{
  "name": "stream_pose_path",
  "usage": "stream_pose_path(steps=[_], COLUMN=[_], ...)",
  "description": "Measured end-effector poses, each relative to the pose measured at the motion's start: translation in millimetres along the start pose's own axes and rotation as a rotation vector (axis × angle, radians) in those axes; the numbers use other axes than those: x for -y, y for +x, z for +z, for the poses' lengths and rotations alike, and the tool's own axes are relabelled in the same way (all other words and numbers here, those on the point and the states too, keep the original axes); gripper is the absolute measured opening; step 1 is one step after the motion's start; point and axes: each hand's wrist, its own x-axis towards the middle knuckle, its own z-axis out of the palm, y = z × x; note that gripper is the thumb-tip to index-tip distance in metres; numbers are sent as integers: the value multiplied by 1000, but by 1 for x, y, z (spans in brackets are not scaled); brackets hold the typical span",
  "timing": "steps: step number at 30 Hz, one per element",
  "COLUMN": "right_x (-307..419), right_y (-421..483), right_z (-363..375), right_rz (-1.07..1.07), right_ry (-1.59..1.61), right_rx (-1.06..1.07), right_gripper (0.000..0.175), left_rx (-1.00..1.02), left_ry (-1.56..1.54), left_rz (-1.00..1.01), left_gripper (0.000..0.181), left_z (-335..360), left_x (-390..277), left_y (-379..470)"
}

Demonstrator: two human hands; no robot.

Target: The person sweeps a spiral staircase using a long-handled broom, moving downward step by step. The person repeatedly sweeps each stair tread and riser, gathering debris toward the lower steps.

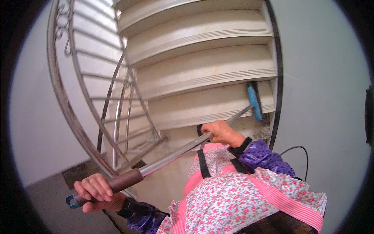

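Observation:
My left hand (98, 190) is wrapped around the brown grip (127, 181) of a broom, close to a blue hanging loop (71, 201) at its end. Farther along, my right hand (223, 133) holds the metal pole (178, 153). The pole slants up and right to a blue broom head (254, 102) with dark bristles. This head is at the wall end of a pale stair tread (201, 102), reaching over its grooved front edge. Dark specks mark the lower step (257, 125) beneath it. My right fingertips are partly hidden.
A metal handrail (62, 90) with balusters (105, 99) borders the stairs on the left. Along the right, a dark strip (279, 73) follows the foot of the pale wall (321, 87). More steps (198, 27) rise ahead. A thin black cable (306, 161) loops near my right sleeve.

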Motion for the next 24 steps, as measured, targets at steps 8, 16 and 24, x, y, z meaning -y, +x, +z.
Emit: stream_pose_path(steps=[8, 16, 24], right_x=[-19, -34, -13], right_y=[1, 1, -15], right_z=[15, 35, 138], right_rz=[40, -14, -315], right_ry=[-56, -72, -200], right_rx=[321, 359, 403], right_gripper=[27, 26, 18], left_rx=[217, 89, -27], left_ry=[-175, -89, 200], left_rz=[-125, -77, 43], left_gripper=[64, 25, 23], left_z=[-64, -76, -50], left_x=[15, 7, -72], left_y=[-44, -92, -256])
